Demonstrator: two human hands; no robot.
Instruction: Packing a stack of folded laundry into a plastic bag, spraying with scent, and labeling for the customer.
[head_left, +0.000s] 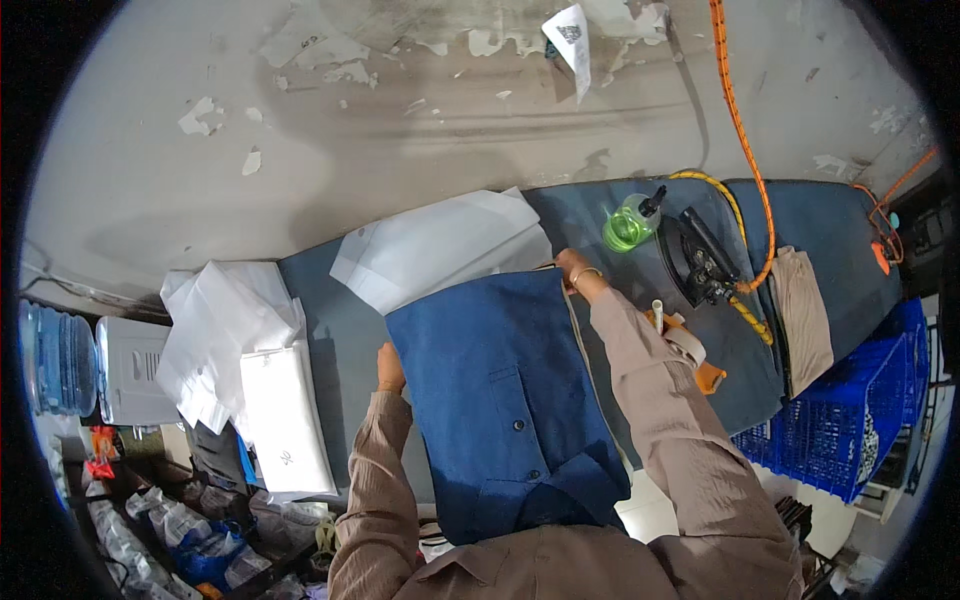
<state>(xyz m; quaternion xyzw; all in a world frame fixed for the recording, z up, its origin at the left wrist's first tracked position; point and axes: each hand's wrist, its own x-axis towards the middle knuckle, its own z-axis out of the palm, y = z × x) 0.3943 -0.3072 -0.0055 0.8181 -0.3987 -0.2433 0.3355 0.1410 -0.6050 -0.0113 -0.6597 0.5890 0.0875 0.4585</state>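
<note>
A folded blue garment (480, 330) with buttons lies before me over the padded grey ironing board (330, 405), its lower end reaching towards my body. My right hand (576, 268) grips its far right corner, where a thin pale edge shows beneath the cloth. At the left side, my left hand (390, 367) holds the garment's edge, its fingers partly hidden by the cloth. Just beyond the garment lies a clear plastic bag (450, 236), partly covered by it.
Right of the garment are a spray bottle of green liquid (628, 225), a steam iron (697, 259) with an orange cord (739, 135), an orange tape dispenser (705, 375) and folded beige cloth (802, 319). Plastic bags (225, 322) and a white packet (289, 420) lie left. Blue crates (832, 420) stand right.
</note>
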